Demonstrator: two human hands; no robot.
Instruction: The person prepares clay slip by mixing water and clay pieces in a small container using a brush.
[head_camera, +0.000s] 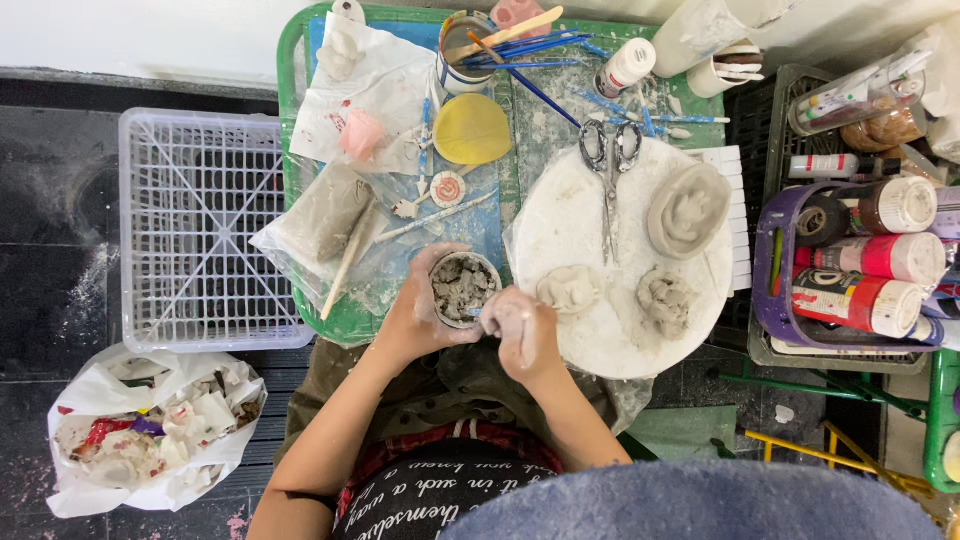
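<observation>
At frame centre, a cup (462, 290) of clay bits is gripped by the left hand (425, 315). The right hand (520, 330), clay-coated, is closed at its rim; the cup should be kept steady.

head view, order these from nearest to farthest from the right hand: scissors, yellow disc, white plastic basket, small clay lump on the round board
From the right hand:
1. Small clay lump, just above and right of it on the round white board.
2. Scissors, higher up on the same board.
3. Yellow disc, farther up on the green tray.
4. White plastic basket, far off to the left on the floor.
</observation>
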